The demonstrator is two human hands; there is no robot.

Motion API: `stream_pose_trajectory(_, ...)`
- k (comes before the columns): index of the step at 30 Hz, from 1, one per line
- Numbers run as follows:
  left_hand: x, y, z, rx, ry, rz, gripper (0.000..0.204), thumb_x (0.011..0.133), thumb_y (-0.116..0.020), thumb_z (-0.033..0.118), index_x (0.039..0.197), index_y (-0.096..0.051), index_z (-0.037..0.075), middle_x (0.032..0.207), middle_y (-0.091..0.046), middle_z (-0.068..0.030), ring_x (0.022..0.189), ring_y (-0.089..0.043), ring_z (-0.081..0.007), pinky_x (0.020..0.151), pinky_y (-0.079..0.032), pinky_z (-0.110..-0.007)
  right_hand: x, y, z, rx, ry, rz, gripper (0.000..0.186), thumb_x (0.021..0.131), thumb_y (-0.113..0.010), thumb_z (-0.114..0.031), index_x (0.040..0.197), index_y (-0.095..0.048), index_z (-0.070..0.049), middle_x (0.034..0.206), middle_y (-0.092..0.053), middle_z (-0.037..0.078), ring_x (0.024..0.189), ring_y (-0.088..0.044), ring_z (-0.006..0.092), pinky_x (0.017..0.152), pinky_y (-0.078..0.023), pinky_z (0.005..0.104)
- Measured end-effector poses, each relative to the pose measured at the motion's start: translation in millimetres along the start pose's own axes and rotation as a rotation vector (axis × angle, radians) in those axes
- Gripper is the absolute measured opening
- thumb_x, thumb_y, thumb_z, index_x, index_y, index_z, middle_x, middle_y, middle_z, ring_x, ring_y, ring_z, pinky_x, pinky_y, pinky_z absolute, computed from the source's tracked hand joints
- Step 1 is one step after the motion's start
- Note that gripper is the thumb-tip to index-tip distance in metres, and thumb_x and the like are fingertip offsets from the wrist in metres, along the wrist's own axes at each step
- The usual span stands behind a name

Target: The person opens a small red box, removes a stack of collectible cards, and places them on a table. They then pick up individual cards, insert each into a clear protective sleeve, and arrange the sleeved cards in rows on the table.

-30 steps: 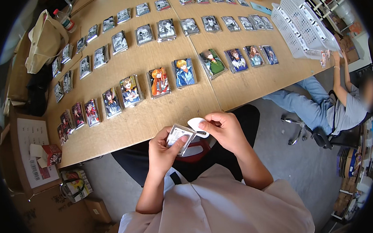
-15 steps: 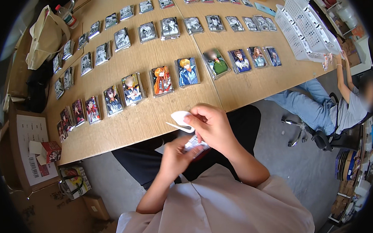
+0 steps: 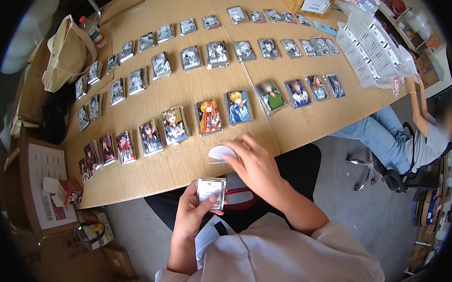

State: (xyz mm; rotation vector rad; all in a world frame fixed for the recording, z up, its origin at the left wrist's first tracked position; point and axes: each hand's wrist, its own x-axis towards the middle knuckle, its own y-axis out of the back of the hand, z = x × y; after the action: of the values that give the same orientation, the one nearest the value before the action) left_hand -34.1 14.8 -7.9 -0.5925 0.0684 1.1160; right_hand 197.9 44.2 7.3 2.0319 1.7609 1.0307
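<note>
My left hand (image 3: 192, 208) grips a small stack of cards (image 3: 211, 187) in clear wrapping, held over my lap just off the table's front edge. Its thumb lies across the pale printed face on top. To the right and a little higher, my right hand (image 3: 253, 162) pinches a white, bent piece with a rounded edge (image 3: 221, 153), paper or thin plastic. The two hands are apart. Beyond them on the table stands a row of coloured character card stacks, among them an orange-haired one (image 3: 209, 116) and a blond, blue-jacketed one (image 3: 240, 107).
Two farther rows hold grey-toned card stacks (image 3: 217, 53). White plastic baskets (image 3: 367, 52) stand at the table's right end, where a seated person (image 3: 415, 136) reaches up. A cardboard box (image 3: 46, 171), a cloth bag (image 3: 68, 52) and a bottle (image 3: 93, 33) are at left.
My hands have drawn apart. The left has turned the card stack face up and shifted left. The right still has the white piece. The whole view has shifted slightly.
</note>
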Motion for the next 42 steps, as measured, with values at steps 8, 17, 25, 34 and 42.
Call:
stream_pose_trajectory(8, 13, -14, 11, 0.096, 0.056, -0.369, 0.068, 0.094, -0.075, -0.009, 0.154, -0.044, -0.001, 0.131, -0.065, -0.0086, 0.112, -0.068, -0.016, 0.093, -0.062, -0.035, -33, 43, -12, 0.335, -0.173, -0.232, 0.019, 0.1, -0.075, -0.015, 0.112, -0.076, 0.0, 0.093, -0.077, 0.015, 0.08, -0.077, 0.0244, 0.069, -0.059, 0.0353)
stream_pose_trajectory(17, 18, 4, -20, 0.143, -0.047, -0.202, 0.021, 0.098, -0.072, -0.004, 0.117, -0.063, -0.008, 0.1, -0.077, -0.0158, 0.082, -0.076, -0.0179, 0.066, -0.066, -0.031, -48, 65, 16, 0.889, -0.539, -0.305, 0.023, 0.109, -0.065, -0.017, 0.115, -0.074, 0.004, 0.095, -0.074, 0.004, 0.075, -0.067, 0.0075, 0.059, -0.057, 0.023)
stream_pose_trajectory(25, 10, 7, -33, 0.168, -0.301, -0.169, 0.025, 0.101, -0.074, 0.01, 0.087, -0.07, -0.01, 0.077, -0.075, -0.0183, 0.062, -0.073, -0.023, 0.054, -0.058, -0.032, -53, 57, 14, 1.043, -0.429, -0.292, 0.014, 0.111, -0.059, -0.01, 0.122, -0.061, -0.001, 0.104, -0.072, 0.007, 0.089, -0.07, 0.01, 0.068, -0.064, 0.0267)
stream_pose_trajectory(34, 19, -4, -53, -0.026, -0.554, -0.043, 0.037, 0.096, -0.082, 0.027, 0.078, -0.067, -0.001, 0.066, -0.067, -0.0092, 0.05, -0.058, -0.0139, 0.05, -0.046, -0.028, -58, 49, 14, 1.16, -0.428, -0.229, 0.015, 0.111, -0.058, -0.006, 0.124, -0.058, 0.001, 0.108, -0.07, 0.01, 0.091, -0.072, 0.0157, 0.072, -0.066, 0.0303)
stream_pose_trajectory(42, 22, -19, -45, 0.109, -0.492, 0.138, 0.035, 0.103, -0.073, 0.036, 0.108, -0.067, 0.002, 0.087, -0.069, -0.011, 0.067, -0.063, -0.0165, 0.06, -0.053, -0.031, -58, 54, 21, 1.183, -0.451, -0.231, 0.02, 0.113, -0.054, -0.008, 0.128, -0.063, 0.002, 0.11, -0.071, 0.009, 0.084, -0.075, 0.0153, 0.071, -0.066, 0.0277)
